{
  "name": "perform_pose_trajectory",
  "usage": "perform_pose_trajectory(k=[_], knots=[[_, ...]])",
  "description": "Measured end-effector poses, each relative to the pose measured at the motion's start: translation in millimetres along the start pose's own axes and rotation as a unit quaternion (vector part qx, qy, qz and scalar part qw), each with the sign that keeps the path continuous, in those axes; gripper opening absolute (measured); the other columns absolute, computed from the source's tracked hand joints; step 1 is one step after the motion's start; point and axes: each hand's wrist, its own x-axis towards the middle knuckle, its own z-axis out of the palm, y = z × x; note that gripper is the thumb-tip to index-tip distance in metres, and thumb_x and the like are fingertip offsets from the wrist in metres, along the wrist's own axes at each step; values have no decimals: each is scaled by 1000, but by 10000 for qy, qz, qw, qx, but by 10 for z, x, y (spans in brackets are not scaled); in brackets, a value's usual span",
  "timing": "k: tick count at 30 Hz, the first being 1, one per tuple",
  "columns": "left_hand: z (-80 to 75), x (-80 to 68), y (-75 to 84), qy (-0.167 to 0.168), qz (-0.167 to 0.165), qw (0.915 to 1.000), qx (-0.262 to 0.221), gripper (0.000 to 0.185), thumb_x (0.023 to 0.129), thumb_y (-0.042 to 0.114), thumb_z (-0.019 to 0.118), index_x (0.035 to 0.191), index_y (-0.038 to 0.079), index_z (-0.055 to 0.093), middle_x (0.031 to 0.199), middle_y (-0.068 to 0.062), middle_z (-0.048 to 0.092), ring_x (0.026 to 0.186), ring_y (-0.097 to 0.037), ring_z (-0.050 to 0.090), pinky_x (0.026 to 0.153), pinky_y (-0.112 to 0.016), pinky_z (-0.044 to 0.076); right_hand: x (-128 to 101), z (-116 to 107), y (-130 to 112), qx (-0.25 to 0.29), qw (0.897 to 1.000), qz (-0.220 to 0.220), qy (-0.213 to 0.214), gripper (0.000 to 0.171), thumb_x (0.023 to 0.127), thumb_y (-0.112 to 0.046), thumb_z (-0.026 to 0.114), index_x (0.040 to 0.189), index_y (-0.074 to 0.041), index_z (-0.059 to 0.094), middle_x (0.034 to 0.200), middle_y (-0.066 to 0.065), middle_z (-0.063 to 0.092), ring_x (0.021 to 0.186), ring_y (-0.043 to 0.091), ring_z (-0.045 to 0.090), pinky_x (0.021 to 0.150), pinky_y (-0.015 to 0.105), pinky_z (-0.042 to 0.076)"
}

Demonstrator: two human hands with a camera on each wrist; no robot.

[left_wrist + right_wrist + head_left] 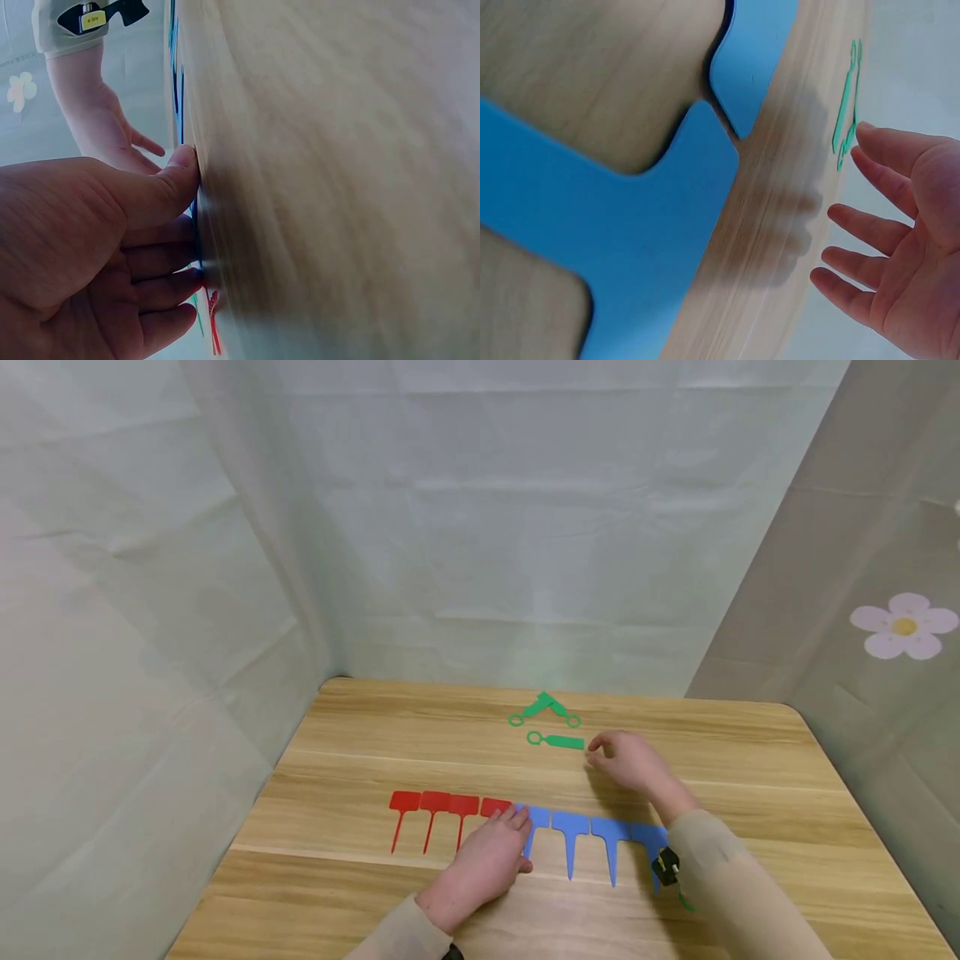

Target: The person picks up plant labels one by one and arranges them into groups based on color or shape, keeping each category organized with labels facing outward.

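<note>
A row of red plant labels (405, 802) with thin stems meets a row of blue T-shaped plant labels (572, 827) on the table. My left hand (483, 860) rests where the two rows join, its fingertips on the last red label (494, 806) and the first blue label (537, 817). Farther back, my right hand (630, 762) hovers above the wood with relaxed fingers, holding nothing. Just left of its fingertips lies a green ring-ended tag (566, 742). In the right wrist view, the hand (900, 232) shows its fingers spread, apart from the green tags (845, 112).
Two more green tags (542, 703) overlap in a V at the back. Part of another green piece (687, 903) peeks out by the right sleeve (735, 877). Pale cloth walls (525, 527) surround the wooden table (315, 877) at the back and sides.
</note>
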Motion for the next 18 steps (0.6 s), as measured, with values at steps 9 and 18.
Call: perform_pose_trajectory(k=[9, 18], knots=[[-2, 4, -10, 36, 34, 10000, -18, 63, 98, 36, 79, 150, 4, 62, 158, -10, 56, 150, -27, 48, 123, -41, 38, 124, 97, -36, -168, 9994, 304, -55, 37, 104, -29, 72, 133, -8, 70, 90, 2, 64, 79, 21, 56, 74, 44, 51], [-40, -8, -18, 54, 17, 10000, 4, 63, 98, 35, 79, 149, 3, 63, 157, -11, 57, 149, -29, 49, 123, -40, 39, 253, 117, -61, -450, 9987, 224, 94, 38, 104, -27, 72, 135, -6, 71, 139, 20, 67, 117, 39, 67, 101, 60, 53]])
